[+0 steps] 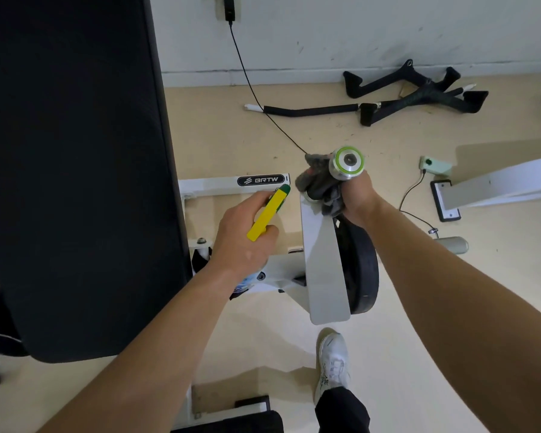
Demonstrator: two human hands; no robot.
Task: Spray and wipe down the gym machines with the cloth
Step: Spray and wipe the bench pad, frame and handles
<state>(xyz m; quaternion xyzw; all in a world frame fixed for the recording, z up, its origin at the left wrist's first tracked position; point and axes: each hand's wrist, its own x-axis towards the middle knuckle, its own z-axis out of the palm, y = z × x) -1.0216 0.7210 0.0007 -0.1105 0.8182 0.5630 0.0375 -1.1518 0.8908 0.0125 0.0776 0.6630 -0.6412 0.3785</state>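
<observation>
The right hand [358, 198] wrapped a grey rag [320, 185] round the steel peg [347, 162], wiping; the left hand [245, 232] gripped the yellow-triggered spray bottle [267, 214]. The white arm [324, 264] below likely needed wiping next.

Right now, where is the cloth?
Head view, right of centre: the grey cloth is bunched in the right hand, just below the green-ringed end cap and above the black weight plate.

Grey cloth [320, 185] is bunched around the white machine's [322, 260] weight peg [336, 170], just below its green-ringed end, gripped by the right hand [356, 198]; the yellow-and-green spray bottle [267, 215] sits tilted in the left hand [244, 242].
</observation>
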